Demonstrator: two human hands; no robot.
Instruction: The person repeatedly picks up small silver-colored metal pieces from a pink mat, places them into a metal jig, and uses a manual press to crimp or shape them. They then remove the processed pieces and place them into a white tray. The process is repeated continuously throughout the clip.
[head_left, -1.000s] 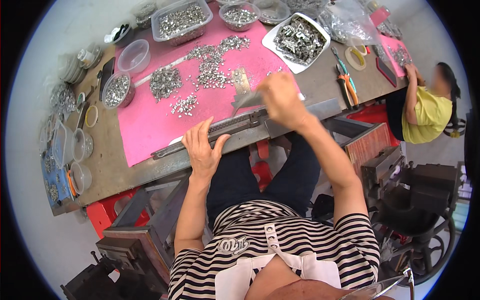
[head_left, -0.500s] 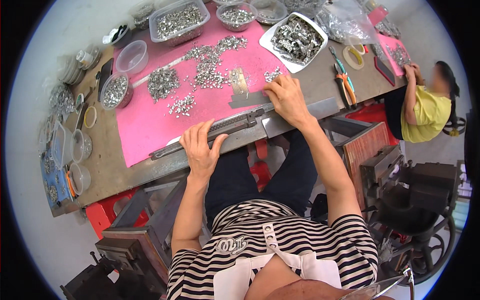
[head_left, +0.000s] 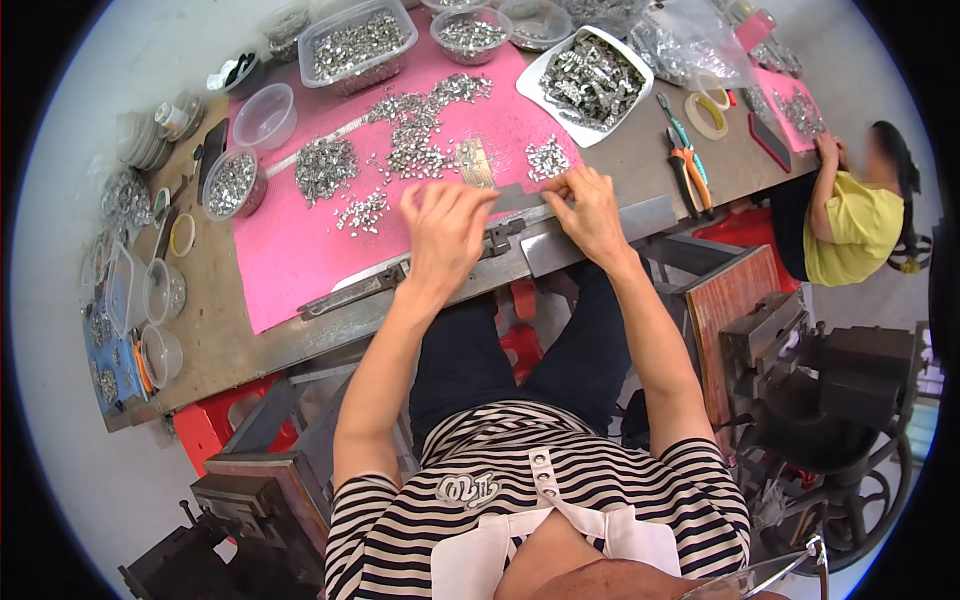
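Observation:
A long, narrow metal fixture (head_left: pixel 352 290) lies slantwise along the bench's front edge, with a dark clamp-like block (head_left: pixel 503 233) on it. My left hand (head_left: pixel 447 238) is raised over its middle, fingers curled and thumb pressed towards them. My right hand (head_left: pixel 592 212) is beyond the fixture's right end, thumb and forefinger pinched together. What either hand pinches is too small or hidden to make out. Between the fingertips shows a dark grey flat plate (head_left: pixel 517 198), partly covered by my left hand. Behind it lie a brass-coloured slotted plate (head_left: pixel 476 163) and small silvery metal pieces (head_left: pixel 547 158).
A pink mat (head_left: pixel 290 240) carries heaps of metal links (head_left: pixel 326 168). Around it stand a clear tub (head_left: pixel 358 45), a white dish of parts (head_left: pixel 585 80) and an empty clear bowl (head_left: pixel 264 115). Orange-handled pliers (head_left: pixel 690 170) lie right. Another person (head_left: pixel 850 220) sits far right.
My left hand has lifted off the fixture and moved right, towards my right hand. My right hand has shifted slightly right and nearer me, uncovering more of the small pieces behind it.

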